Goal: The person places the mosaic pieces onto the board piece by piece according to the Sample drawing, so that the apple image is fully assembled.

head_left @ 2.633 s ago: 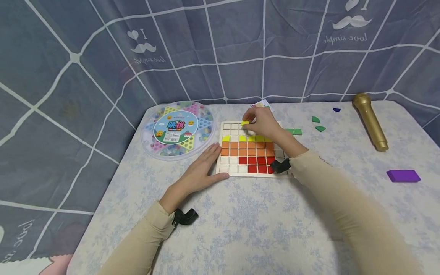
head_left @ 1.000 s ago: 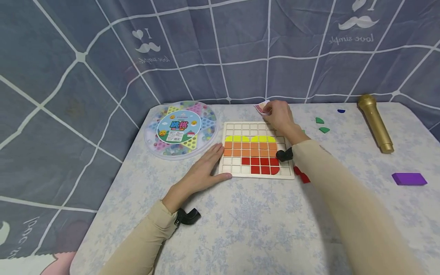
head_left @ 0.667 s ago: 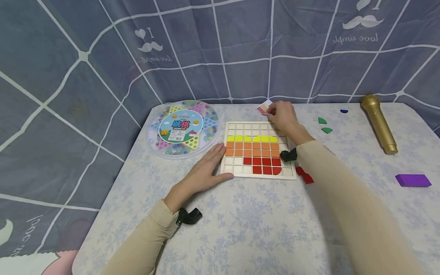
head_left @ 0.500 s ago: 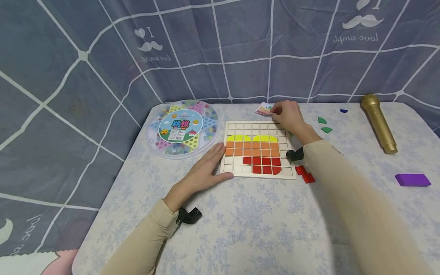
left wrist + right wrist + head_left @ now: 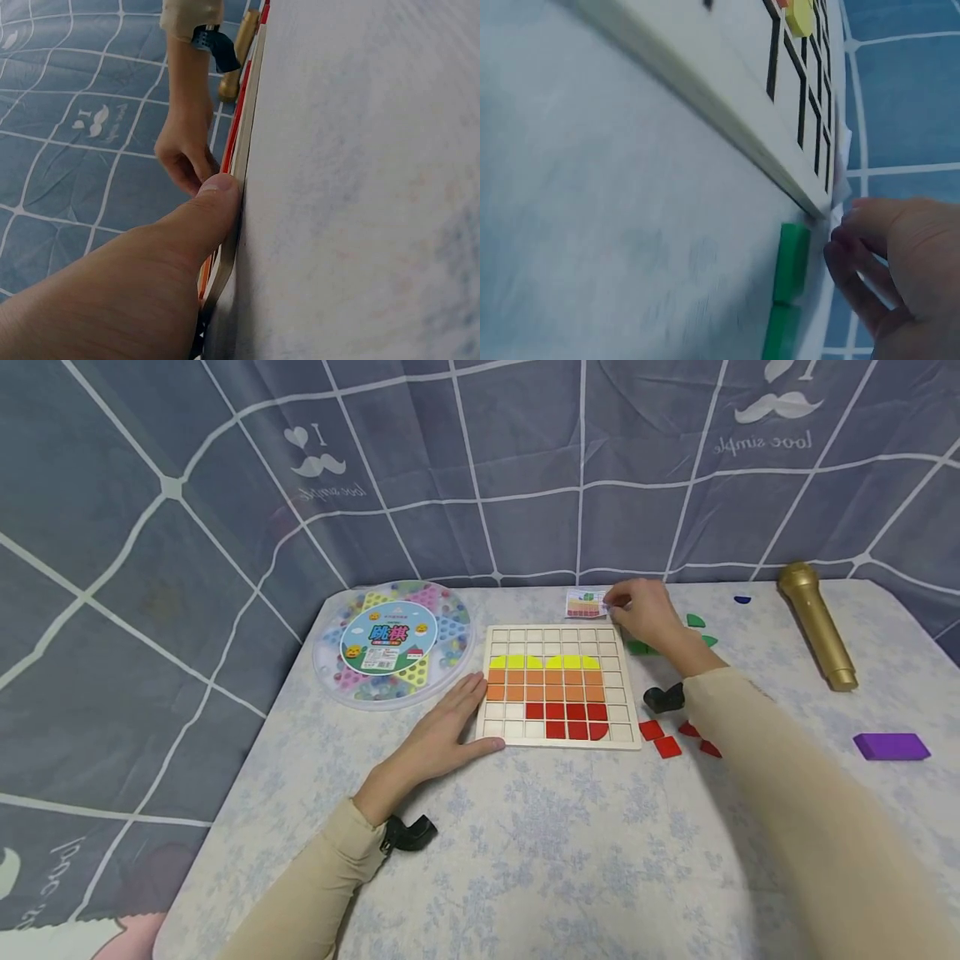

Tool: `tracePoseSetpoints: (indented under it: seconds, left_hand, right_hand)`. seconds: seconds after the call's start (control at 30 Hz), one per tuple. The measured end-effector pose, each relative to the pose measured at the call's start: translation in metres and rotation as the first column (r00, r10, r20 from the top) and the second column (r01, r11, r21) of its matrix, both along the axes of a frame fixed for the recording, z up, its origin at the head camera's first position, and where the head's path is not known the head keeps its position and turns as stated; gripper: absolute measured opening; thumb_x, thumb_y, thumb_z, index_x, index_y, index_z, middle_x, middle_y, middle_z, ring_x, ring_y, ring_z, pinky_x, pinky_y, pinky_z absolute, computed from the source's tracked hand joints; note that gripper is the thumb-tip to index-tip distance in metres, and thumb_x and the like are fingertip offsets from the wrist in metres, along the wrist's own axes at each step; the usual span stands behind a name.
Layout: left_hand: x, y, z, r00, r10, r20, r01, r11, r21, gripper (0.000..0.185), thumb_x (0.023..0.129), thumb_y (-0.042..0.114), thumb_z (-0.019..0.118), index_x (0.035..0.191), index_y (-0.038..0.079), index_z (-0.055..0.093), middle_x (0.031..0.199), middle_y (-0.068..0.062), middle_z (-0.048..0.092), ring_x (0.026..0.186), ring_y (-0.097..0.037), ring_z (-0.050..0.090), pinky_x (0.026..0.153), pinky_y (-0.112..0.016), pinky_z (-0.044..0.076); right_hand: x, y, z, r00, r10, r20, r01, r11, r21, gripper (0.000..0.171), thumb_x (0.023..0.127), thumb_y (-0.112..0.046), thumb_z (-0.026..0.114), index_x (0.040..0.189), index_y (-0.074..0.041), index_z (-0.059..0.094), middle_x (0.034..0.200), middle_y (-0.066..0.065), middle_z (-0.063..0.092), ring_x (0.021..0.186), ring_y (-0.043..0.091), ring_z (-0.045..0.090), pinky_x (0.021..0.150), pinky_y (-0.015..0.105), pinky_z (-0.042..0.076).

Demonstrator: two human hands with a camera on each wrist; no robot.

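White and printed with coloured blocks, the small card [image 5: 583, 603] lies on the desk [image 5: 510, 860] immediately left of the right hand [image 5: 648, 610], whose thumb and forefinger come together and appear to pinch its near-at-hand end. Its long axis runs sideways, roughly level with those fingertips, so it points away from them to the left. From the left hand [image 5: 431, 739] the same card sits far off, ahead and to the right, with the gridded board [image 5: 618, 713] stretching between; the right hand is plainly the nearer one.

That board lies directly right of the left hand, whose fingers rest extended along its left edge while the thumb touches its near edge. Seen from the right hand, the board spreads leftward and back toward the person, its far right corner just below the fingertips. Whether the card touches the board's far edge I cannot tell. Green pieces [image 5: 639, 647] lie just on the near side of the right hand, and red pieces [image 5: 667, 747] farther back, beside its forearm.
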State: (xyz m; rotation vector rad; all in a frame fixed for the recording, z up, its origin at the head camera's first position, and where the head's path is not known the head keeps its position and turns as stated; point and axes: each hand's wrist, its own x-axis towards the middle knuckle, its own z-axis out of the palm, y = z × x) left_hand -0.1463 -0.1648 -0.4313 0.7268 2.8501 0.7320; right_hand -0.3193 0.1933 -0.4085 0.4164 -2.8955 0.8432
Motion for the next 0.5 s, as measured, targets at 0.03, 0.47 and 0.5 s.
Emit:
tracePoseSetpoints:
  seconds: [0.03, 0.47, 0.5]
  left_hand:
    - [0.0, 0.001, 0.0, 1.0, -0.003, 0.001, 0.003, 1.0, 0.0, 0.101, 0.097, 0.055, 0.071, 0.167, 0.003, 0.02, 0.178, -0.009, 0.015, 0.165, -0.026, 0.01, 0.132, -0.048, 0.018]
    - [0.001, 0.001, 0.002, 1.0, 0.002, 0.003, -0.002, 1.0, 0.009, 0.101, 0.096, 0.054, 0.073, 0.167, 0.004, 0.022, 0.178, -0.009, 0.015, 0.165, -0.026, 0.012, 0.131, -0.049, 0.021]
    - [0.001, 0.001, 0.002, 1.0, 0.002, 0.0, -0.002, 1.0, 0.013, 0.101, 0.096, 0.054, 0.073, 0.167, 0.003, 0.022, 0.177, -0.009, 0.016, 0.165, -0.027, 0.012, 0.131, -0.05, 0.021]
  right_hand:
    - [0.002, 0.003, 0.001, 1.0, 0.006, -0.01, -0.006, 1.0, 0.003, 0.025, 0.101, -0.003, 0.062, 0.123, 0.003, 0.074, 0.118, 0.026, 0.073, 0.112, 0.042, 0.066, 0.1, 0.058, 0.051]
    - [0.06, 0.04, 0.036, 0.995, 0.098, 0.03, -0.1, 0.993, 0.067, 0.025, 0.099, -0.015, 0.071, 0.117, -0.001, 0.078, 0.108, 0.022, 0.078, 0.103, 0.039, 0.072, 0.086, 0.047, 0.054]
    - [0.066, 0.043, 0.039, 0.993, 0.102, 0.053, -0.106, 0.991, 0.079, 0.025, 0.099, -0.017, 0.072, 0.118, -0.002, 0.078, 0.108, 0.022, 0.078, 0.103, 0.04, 0.072, 0.084, 0.047, 0.053]
